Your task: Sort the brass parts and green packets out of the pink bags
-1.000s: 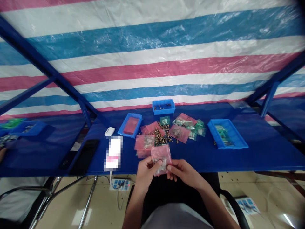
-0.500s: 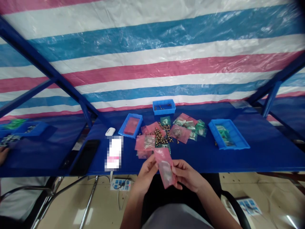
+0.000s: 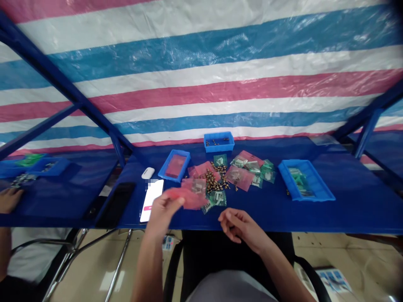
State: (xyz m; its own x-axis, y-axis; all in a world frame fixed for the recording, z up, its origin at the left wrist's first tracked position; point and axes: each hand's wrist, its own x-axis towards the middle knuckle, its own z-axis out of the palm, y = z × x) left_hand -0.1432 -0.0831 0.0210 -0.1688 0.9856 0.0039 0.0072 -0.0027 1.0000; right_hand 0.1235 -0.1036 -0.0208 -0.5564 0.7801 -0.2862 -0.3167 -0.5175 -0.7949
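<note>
The thumb and fingers of the left hand (image 3: 162, 212) were pinched on a pink bag (image 3: 178, 193), which appeared blurred and extended over the stacked pink packets (image 3: 198, 184); contact with the stack could not be determined. The fingers of the right hand (image 3: 237, 224) were loosely curled and slightly spread, near the front edge of the blue table (image 3: 261, 214).

A heap of brass-coloured parts (image 3: 212, 183) lay immediately right of the stack. Green packets (image 3: 218, 198) lay on its near side; further pink and green packets lay to its right.

A phone (image 3: 154, 193) with a lit screen lay just beyond the left hand. Outermost, the left tray (image 3: 170, 178) contained pink material, the rear tray (image 3: 220, 148) small dark parts, and the right tray (image 3: 315, 180) green packets.
</note>
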